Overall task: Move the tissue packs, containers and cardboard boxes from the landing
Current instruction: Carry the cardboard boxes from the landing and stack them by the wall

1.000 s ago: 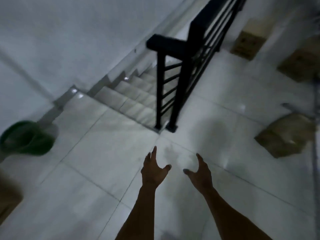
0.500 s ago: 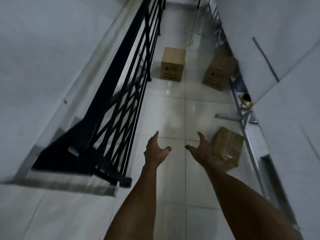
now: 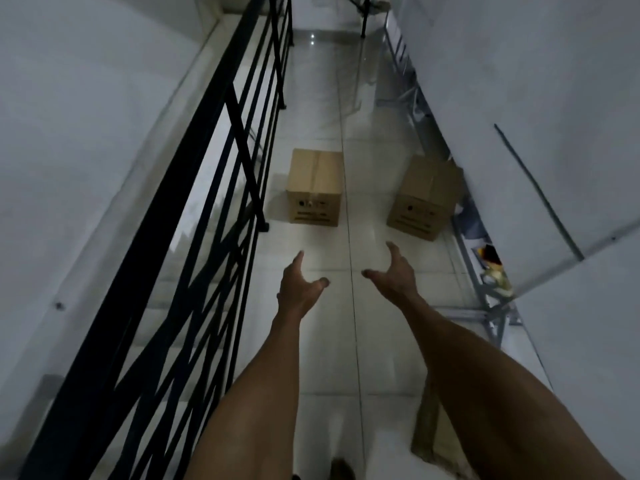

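Two brown cardboard boxes stand on the white tiled landing ahead of me. The left box sits beside the railing, and the right box is close to the metal frame along the right wall. A third cardboard box lies low at the right, mostly hidden under my right forearm. My left hand and my right hand are held out in front, fingers spread, palms facing each other, holding nothing. Both hands are short of the two boxes.
A black metal railing runs along the left, with stairs going down behind it. A grey metal frame lines the right wall with small items in it. The narrow tiled corridor continues ahead between them.
The view has swung from the stair head toward the corridor and moved forward. The two far boxes are closer, and the near box has slipped under my right forearm. Both hands stay open.
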The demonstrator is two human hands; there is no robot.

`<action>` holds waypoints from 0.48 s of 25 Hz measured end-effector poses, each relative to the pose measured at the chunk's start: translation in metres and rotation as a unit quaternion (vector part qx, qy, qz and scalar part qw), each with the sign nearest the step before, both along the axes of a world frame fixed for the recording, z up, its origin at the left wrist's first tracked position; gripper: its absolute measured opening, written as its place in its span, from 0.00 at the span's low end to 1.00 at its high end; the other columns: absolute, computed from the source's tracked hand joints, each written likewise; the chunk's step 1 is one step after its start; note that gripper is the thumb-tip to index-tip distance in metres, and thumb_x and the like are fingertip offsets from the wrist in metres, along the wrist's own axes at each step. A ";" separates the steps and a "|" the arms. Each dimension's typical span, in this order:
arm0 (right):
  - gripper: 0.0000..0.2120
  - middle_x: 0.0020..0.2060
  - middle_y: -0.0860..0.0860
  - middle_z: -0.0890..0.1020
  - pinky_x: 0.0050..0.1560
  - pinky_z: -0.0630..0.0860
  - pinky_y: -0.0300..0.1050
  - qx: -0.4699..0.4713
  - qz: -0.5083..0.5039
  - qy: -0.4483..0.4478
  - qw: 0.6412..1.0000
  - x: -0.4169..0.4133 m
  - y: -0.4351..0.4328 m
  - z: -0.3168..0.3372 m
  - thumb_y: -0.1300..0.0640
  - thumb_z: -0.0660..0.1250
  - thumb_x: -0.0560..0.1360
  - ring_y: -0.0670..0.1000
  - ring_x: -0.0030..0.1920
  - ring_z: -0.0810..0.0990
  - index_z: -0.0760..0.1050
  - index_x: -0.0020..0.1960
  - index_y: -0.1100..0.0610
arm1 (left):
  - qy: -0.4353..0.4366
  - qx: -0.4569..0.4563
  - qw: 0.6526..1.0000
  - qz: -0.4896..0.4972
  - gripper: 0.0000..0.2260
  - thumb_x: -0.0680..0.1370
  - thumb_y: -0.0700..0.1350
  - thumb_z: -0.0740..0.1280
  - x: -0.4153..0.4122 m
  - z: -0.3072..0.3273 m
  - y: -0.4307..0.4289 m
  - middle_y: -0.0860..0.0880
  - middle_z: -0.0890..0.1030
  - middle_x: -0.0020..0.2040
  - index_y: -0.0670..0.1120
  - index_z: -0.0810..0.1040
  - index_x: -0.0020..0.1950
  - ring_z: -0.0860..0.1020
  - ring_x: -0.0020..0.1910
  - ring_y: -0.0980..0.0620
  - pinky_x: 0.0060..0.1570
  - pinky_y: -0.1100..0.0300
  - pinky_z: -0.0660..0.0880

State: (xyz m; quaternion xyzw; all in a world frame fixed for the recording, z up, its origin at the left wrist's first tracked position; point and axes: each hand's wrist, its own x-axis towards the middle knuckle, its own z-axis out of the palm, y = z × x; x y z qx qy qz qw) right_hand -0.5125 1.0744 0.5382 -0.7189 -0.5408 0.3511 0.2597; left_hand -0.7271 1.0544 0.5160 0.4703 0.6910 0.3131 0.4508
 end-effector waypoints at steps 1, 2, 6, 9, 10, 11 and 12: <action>0.45 0.73 0.59 0.66 0.69 0.66 0.57 -0.007 0.002 0.005 1.000 -0.004 0.043 -0.001 0.49 0.76 0.70 0.61 0.72 0.66 0.54 0.79 0.52 | -0.007 -0.005 1.000 0.001 0.42 0.69 0.55 0.74 -0.004 0.000 0.039 0.47 0.64 0.76 0.56 0.56 0.79 0.64 0.74 0.45 0.71 0.39 0.63; 0.45 0.73 0.58 0.66 0.69 0.66 0.57 -0.015 0.007 0.006 1.000 -0.009 0.087 -0.001 0.49 0.76 0.70 0.60 0.72 0.65 0.54 0.79 0.51 | -0.008 -0.013 1.000 0.004 0.42 0.69 0.55 0.74 -0.009 -0.002 0.082 0.47 0.64 0.76 0.56 0.56 0.79 0.64 0.74 0.45 0.71 0.39 0.63; 0.45 0.75 0.56 0.64 0.70 0.64 0.55 -0.030 0.011 0.007 0.999 -0.032 0.238 -0.028 0.49 0.76 0.70 0.59 0.73 0.64 0.54 0.79 0.51 | -0.002 -0.019 1.000 0.017 0.41 0.71 0.54 0.74 -0.040 -0.025 0.237 0.47 0.63 0.77 0.55 0.57 0.79 0.63 0.75 0.45 0.71 0.41 0.63; 0.45 0.75 0.56 0.64 0.70 0.64 0.55 -0.040 0.012 0.024 0.999 -0.058 0.359 -0.054 0.50 0.76 0.70 0.59 0.73 0.64 0.54 0.79 0.52 | -0.010 -0.045 0.999 0.017 0.41 0.71 0.54 0.74 -0.067 -0.050 0.363 0.48 0.62 0.78 0.54 0.57 0.79 0.63 0.75 0.46 0.72 0.44 0.63; 0.45 0.75 0.56 0.64 0.70 0.64 0.55 -0.048 0.010 0.031 0.998 -0.065 0.398 -0.063 0.51 0.76 0.71 0.59 0.74 0.64 0.54 0.79 0.52 | -0.008 -0.049 0.999 0.019 0.42 0.71 0.54 0.74 -0.076 -0.057 0.403 0.48 0.62 0.78 0.54 0.56 0.79 0.63 0.75 0.46 0.72 0.44 0.63; 0.45 0.75 0.56 0.64 0.70 0.64 0.55 -0.055 0.010 0.026 0.998 -0.070 0.435 -0.075 0.51 0.75 0.71 0.59 0.73 0.63 0.53 0.79 0.52 | -0.003 -0.053 0.998 0.023 0.42 0.71 0.54 0.74 -0.082 -0.064 0.441 0.48 0.62 0.77 0.54 0.56 0.79 0.63 0.75 0.46 0.72 0.43 0.63; 0.45 0.75 0.56 0.64 0.70 0.64 0.55 -0.064 0.013 0.024 0.998 -0.074 0.468 -0.089 0.51 0.75 0.71 0.59 0.73 0.64 0.53 0.80 0.51 | -0.004 -0.059 0.998 0.026 0.41 0.71 0.53 0.74 -0.087 -0.078 0.475 0.48 0.63 0.77 0.53 0.57 0.79 0.64 0.74 0.46 0.71 0.43 0.65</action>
